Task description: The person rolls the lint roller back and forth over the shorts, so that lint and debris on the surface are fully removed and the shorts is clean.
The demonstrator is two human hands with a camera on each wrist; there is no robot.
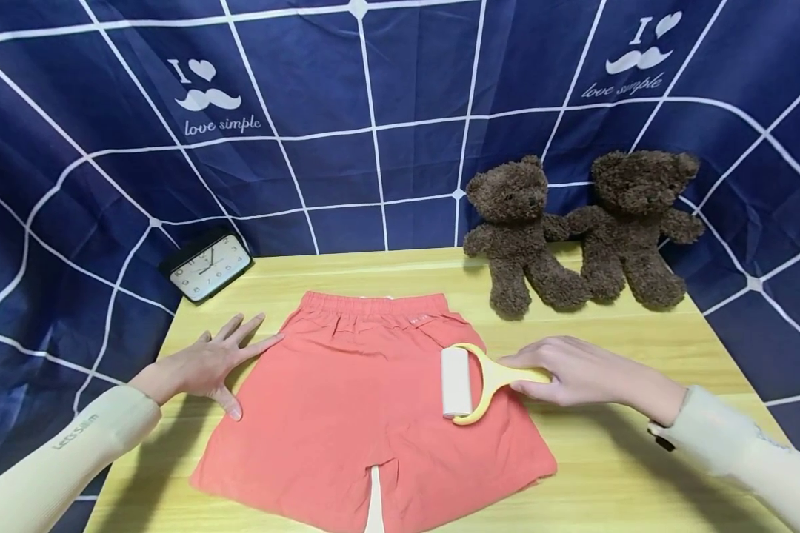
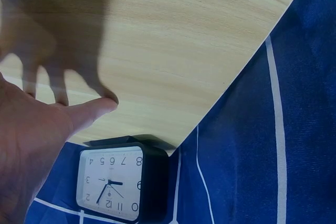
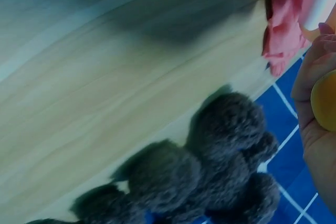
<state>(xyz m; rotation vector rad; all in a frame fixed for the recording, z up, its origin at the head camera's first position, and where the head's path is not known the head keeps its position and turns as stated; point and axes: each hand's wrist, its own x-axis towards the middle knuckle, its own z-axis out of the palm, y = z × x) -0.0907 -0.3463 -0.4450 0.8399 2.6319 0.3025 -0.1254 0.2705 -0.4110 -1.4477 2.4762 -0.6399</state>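
1. We see the red shorts [image 1: 347, 392] spread flat on the desk [image 1: 667, 333].
2. Our right hand [image 1: 567, 372] curls its fingers round a yellow-handled roller [image 1: 495, 376] (its white cylinder [image 1: 456, 381] is over the shorts' right side).
3. Our left hand [image 1: 207, 364] has loose, splayed fingers by the shorts' left edge, near a clock [image 1: 211, 268].

Pale sleeves [image 1: 63, 465], dark lettering [image 1: 75, 431]
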